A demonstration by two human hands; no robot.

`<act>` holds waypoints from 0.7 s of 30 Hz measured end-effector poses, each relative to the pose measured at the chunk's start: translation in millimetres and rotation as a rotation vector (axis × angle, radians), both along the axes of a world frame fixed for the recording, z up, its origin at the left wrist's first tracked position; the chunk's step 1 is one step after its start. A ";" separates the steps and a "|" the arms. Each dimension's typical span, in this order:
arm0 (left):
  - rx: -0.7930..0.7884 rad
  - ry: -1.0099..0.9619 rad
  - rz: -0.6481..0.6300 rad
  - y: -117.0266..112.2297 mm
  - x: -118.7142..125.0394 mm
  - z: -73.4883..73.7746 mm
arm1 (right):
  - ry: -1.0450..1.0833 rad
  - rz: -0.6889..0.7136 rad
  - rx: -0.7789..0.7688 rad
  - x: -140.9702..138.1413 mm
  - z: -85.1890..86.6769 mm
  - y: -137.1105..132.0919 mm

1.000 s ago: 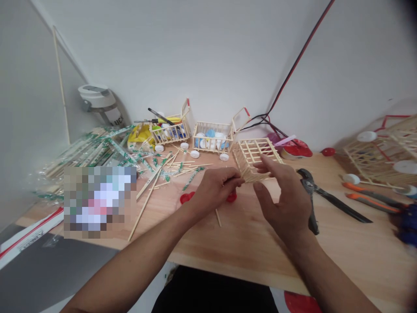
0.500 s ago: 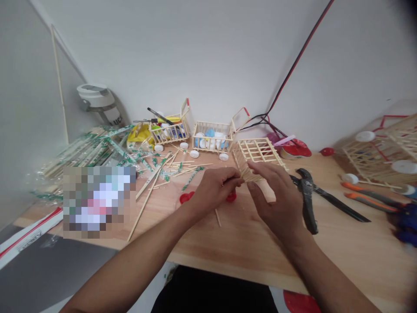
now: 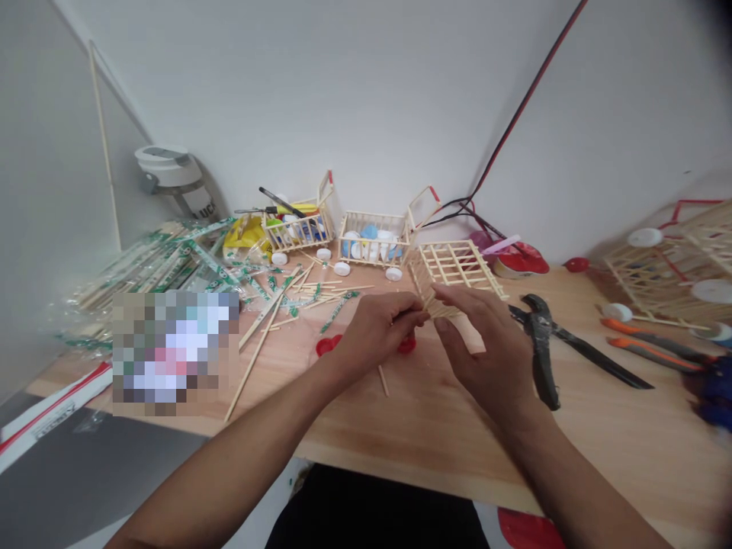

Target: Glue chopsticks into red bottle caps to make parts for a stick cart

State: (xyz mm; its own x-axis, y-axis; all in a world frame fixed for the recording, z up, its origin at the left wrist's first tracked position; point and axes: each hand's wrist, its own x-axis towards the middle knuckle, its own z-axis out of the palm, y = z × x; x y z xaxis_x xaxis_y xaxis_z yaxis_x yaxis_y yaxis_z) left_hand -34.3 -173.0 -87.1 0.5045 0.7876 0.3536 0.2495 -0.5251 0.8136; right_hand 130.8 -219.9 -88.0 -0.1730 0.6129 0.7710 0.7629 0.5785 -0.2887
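A small basket frame (image 3: 454, 267) made of thin wooden sticks sits tilted on the wooden table (image 3: 435, 427), at its middle. My left hand (image 3: 374, 332) is closed, its fingertips pinching the frame's near left corner. My right hand (image 3: 492, 347) curls around the frame's near side, with the fingers bent against the sticks. Two red bottle caps (image 3: 325, 347) lie on the table under and beside my left hand. A short loose stick (image 3: 383, 380) lies just in front of my left wrist.
Black pliers (image 3: 540, 351) lie right of my right hand, with orange-handled tools (image 3: 652, 352) beyond. Two finished stick carts (image 3: 371, 240) holding caps stand at the back wall. Wrapped chopsticks (image 3: 171, 263) and loose sticks cover the left side. A larger stick frame (image 3: 675, 267) stands at far right.
My right hand has come down from open and raised to curled on the frame's near side. The frame has tipped slightly flatter. The left hand has stayed in place.
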 end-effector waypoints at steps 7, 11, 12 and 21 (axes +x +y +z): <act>-0.005 -0.008 0.016 -0.5 0.1 1.0 | 0.045 0.005 -0.030 0.8 -0.6 0.1; 0.007 -0.003 0.020 -0.7 -0.4 1.6 | 0.045 0.008 -0.047 1.4 -0.9 0.5; 0.006 -0.001 0.020 -0.7 -0.5 1.6 | 0.047 0.008 -0.052 1.3 -1.0 0.6; -0.019 -0.045 0.032 -0.8 -1.5 -1.4 | 0.054 0.000 -0.048 0.5 -0.3 1.2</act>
State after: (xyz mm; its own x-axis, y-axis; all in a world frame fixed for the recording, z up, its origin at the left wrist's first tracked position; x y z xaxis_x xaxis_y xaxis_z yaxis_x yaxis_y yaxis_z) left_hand -35.8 -173.9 -88.5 0.4629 0.8101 0.3598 0.2290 -0.5014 0.8344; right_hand 131.3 -218.7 -88.2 -0.1318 0.6491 0.7492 0.7457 0.5629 -0.3565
